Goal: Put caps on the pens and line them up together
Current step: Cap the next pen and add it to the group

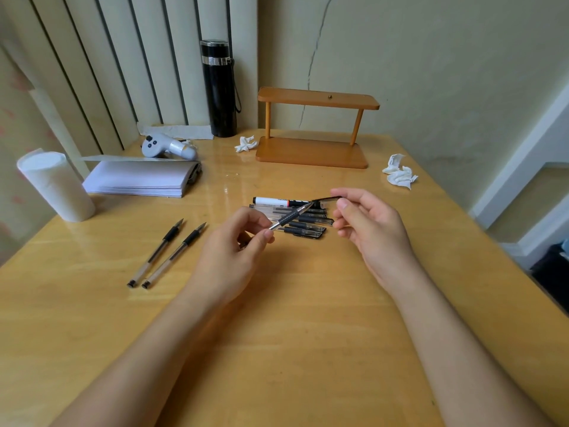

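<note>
Above the tabletop, the left hand fingers grip an uncapped pen while the right hand fingers pinch its cap; misalignment could jam the tip against the cap rim.

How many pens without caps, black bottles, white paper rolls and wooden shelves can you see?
Uncapped clear pens with black grips: 3, two lying on the table, one held in the left hand
Tall black bottle: 1
White paper roll: 1
Small wooden shelf: 1
Total: 6
</note>
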